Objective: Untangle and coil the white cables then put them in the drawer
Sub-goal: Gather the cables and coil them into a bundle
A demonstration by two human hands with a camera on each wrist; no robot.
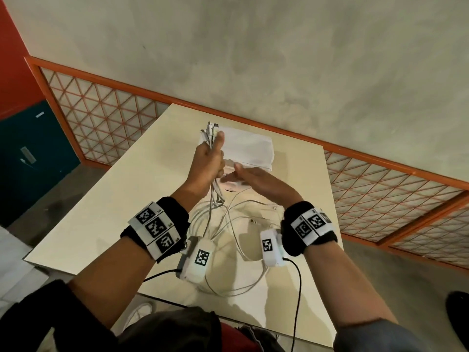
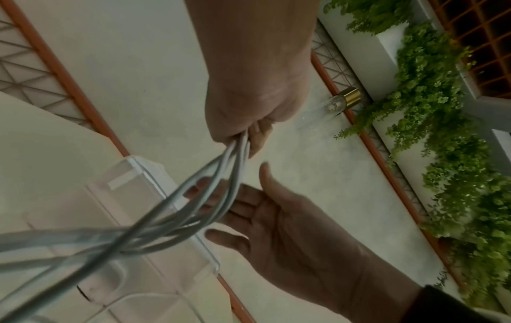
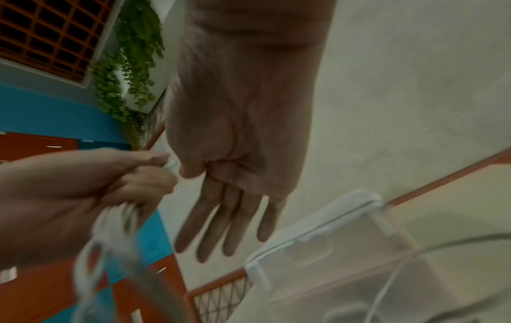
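Note:
My left hand (image 1: 209, 156) is raised above the table and grips a bundle of white cables (image 1: 215, 199) near their plugs (image 1: 210, 129), which stick up past my thumb. From my fist the cables (image 2: 215, 185) hang down and loop loosely over the cream table (image 1: 101, 212). My right hand (image 1: 251, 177) is flat with straight fingers (image 3: 218, 220), just right of the bundle and holding nothing; in the left wrist view its palm (image 2: 279, 214) faces the cables. A white, translucent drawer box (image 1: 250, 148) stands behind both hands.
The table's back edge meets a pale wall (image 1: 253, 59) with an orange-framed lattice panel (image 1: 101, 118). A blue cabinet (image 1: 33, 153) stands at the left. Loose cable ends with USB plugs (image 1: 253, 221) lie on the table near my right wrist.

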